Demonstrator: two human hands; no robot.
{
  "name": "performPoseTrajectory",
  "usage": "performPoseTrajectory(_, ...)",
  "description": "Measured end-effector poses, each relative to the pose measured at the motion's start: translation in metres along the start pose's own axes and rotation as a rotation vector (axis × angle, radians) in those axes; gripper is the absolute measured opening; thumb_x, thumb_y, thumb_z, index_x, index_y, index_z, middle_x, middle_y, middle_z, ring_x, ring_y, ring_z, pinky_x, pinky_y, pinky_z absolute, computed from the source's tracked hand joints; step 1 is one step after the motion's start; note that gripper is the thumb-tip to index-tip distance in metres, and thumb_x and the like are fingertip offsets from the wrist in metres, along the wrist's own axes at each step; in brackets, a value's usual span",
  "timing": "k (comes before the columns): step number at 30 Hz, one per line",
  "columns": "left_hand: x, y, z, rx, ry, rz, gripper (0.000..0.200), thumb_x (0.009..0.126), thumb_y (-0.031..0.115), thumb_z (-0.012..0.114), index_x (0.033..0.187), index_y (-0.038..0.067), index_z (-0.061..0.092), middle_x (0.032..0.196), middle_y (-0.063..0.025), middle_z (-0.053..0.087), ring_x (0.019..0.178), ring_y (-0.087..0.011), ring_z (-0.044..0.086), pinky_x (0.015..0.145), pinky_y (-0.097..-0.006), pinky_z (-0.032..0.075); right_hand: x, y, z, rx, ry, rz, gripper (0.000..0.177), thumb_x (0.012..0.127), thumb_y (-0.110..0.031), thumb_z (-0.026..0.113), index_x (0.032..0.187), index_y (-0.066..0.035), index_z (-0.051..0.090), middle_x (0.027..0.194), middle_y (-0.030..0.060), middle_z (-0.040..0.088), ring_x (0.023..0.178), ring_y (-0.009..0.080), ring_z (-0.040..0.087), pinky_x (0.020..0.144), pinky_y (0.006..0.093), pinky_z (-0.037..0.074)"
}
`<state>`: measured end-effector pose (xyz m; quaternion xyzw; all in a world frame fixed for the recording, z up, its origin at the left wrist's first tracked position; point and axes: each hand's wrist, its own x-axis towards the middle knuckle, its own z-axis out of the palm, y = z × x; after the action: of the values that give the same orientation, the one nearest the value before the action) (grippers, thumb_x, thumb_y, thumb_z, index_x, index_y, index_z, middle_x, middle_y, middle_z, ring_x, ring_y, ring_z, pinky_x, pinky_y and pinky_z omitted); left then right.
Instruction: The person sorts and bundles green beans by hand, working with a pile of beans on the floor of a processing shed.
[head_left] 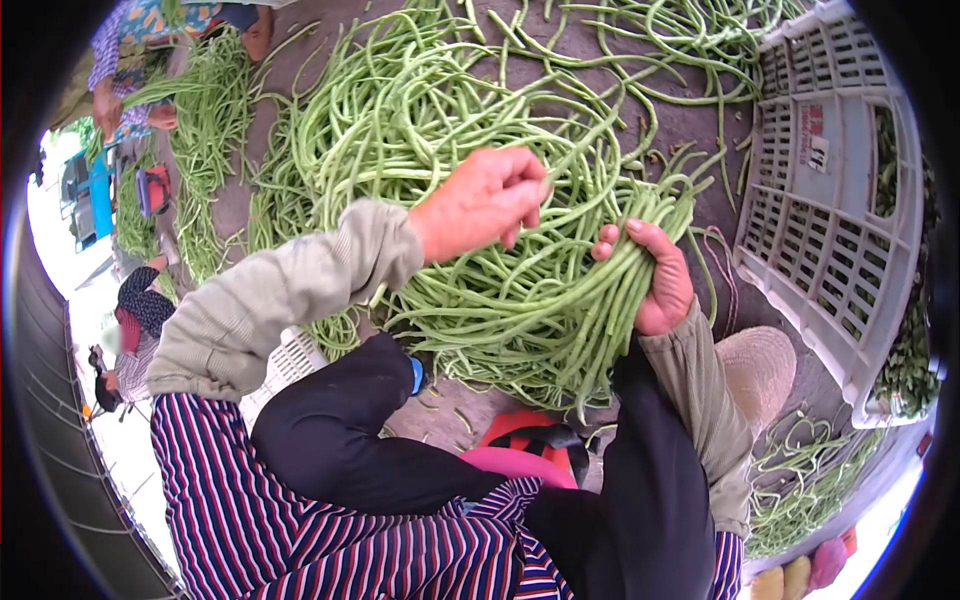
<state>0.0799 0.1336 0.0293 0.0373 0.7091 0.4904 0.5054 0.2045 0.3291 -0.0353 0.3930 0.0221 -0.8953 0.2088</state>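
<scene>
A big tangled heap of green long beans (400, 130) lies on the ground before me. My right hand (660, 280) is closed around a bunch of long beans (615, 305), thumb on top. The bunch's ends stick out above the fist, and its long tails hang to the lower left over the heap. My left hand (485, 205) is above the middle of the heap, fingers curled, thumb and forefinger pinched together. A single long bean (585, 145) runs up and right from those fingertips.
A white plastic crate (815, 190) stands at the right, with green produce (905, 350) behind it. A straw hat (758, 375) is beside my right forearm. More beans (210, 130) lie at upper left, near another person's hands (105, 105). Another person (140, 320) is farther left.
</scene>
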Motion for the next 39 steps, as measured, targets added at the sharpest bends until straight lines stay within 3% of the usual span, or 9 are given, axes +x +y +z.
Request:
performPoseTrajectory(7,-0.035,-0.03,0.047,-0.032,-0.077,0.059,0.047,0.093,0.014,0.046,0.137,0.009,0.033,0.08,-0.0072,0.058,0.059,-0.01,0.055,0.056,-0.0227,0.046,-0.003,-0.003,0.003,-0.013,-0.054,0.056,0.021,0.086,-0.013,0.057,0.099,0.003,0.056,0.093,0.0102,0.064,0.079,0.0195,0.065,0.069,0.041,0.058)
performPoseTrajectory(12,-0.041,-0.032,0.056,0.098,-0.017,0.12,0.048,0.089,0.003,0.048,0.135,0.008,0.038,0.083,-0.0075,0.058,0.066,-0.0104,0.056,0.061,-0.0256,0.048,0.0,0.0,-0.006,-0.003,-0.012,0.01,0.022,0.086,-0.011,0.057,0.105,0.001,0.054,0.088,0.0086,0.063,0.077,0.0205,0.065,0.068,0.0413,0.058)
performPoseTrajectory(14,-0.041,-0.038,0.059,0.258,0.073,0.372,0.048,0.086,-0.001,0.05,0.132,0.006,0.043,0.084,-0.0086,0.059,0.067,-0.0114,0.057,0.064,-0.0251,0.047,0.0,-0.001,-0.006,-0.015,-0.031,0.016,0.023,0.086,-0.011,0.058,0.105,0.0,0.054,0.086,0.0082,0.062,0.077,0.0208,0.065,0.068,0.0401,0.058)
performPoseTrajectory(15,-0.041,-0.035,0.061,0.271,0.091,0.386,0.047,0.082,-0.001,0.053,0.127,0.005,0.047,0.102,-0.0183,0.062,0.088,-0.0305,0.064,0.076,-0.0326,0.05,0.0,0.0,-0.006,-0.025,-0.05,0.017,0.023,0.085,-0.01,0.058,0.106,0.0,0.054,0.084,0.0079,0.062,0.077,0.0211,0.065,0.068,0.0389,0.058)
performPoseTrajectory(18,-0.042,-0.038,0.062,0.29,0.077,0.355,0.047,0.081,-0.002,0.053,0.127,0.004,0.047,0.111,-0.02,0.059,0.098,-0.0344,0.061,0.081,-0.0343,0.049,-0.003,0.0,-0.001,-0.023,-0.093,0.045,0.024,0.085,-0.01,0.058,0.107,-0.001,0.055,0.084,0.0082,0.062,0.076,0.0214,0.064,0.07,0.0364,0.057)
performPoseTrajectory(20,-0.044,-0.034,0.061,0.368,0.042,0.316,0.051,0.082,-0.001,0.051,0.132,0.004,0.041,0.107,-0.0221,0.059,0.09,-0.0365,0.062,0.075,-0.0366,0.051,-0.002,0.001,-0.001,-0.027,-0.11,0.052,0.027,0.085,-0.009,0.058,0.11,0.0,0.054,0.084,0.0084,0.062,0.077,0.0213,0.064,0.072,0.035,0.056)
performPoseTrajectory(22,-0.043,-0.035,0.065,0.37,0.067,0.299,0.062,0.082,-0.002,0.052,0.14,0.008,0.032,0.069,-0.0112,0.055,0.06,-0.0275,0.058,0.059,-0.0345,0.046,0.0,0.003,-0.003,-0.036,-0.097,0.023,0.029,0.085,-0.009,0.058,0.112,0.001,0.054,0.085,0.0087,0.062,0.079,0.0212,0.064,0.073,0.0351,0.055)
performPoseTrajectory(34,-0.042,-0.042,0.067,0.492,0.002,0.404,0.068,0.082,0.0,0.053,0.142,0.004,0.021,0.096,-0.0195,0.062,0.075,-0.0365,0.062,0.065,-0.0414,0.05,0.0,0.001,-0.005,-0.047,-0.108,0.075,0.038,0.086,-0.008,0.056,0.12,0.004,0.046,0.087,0.0096,0.063,0.083,0.0204,0.063,0.078,0.0352,0.054)
performPoseTrajectory(39,-0.043,-0.041,0.064,0.492,-0.038,0.402,0.064,0.081,-0.001,0.053,0.139,0.002,0.025,0.097,-0.0207,0.062,0.077,-0.0363,0.063,0.066,-0.0411,0.05,0.0,0.0,-0.005,-0.055,-0.121,0.102,0.042,0.085,-0.007,0.056,0.124,0.004,0.043,0.085,0.0099,0.063,0.082,0.0206,0.062,0.077,0.0343,0.053)
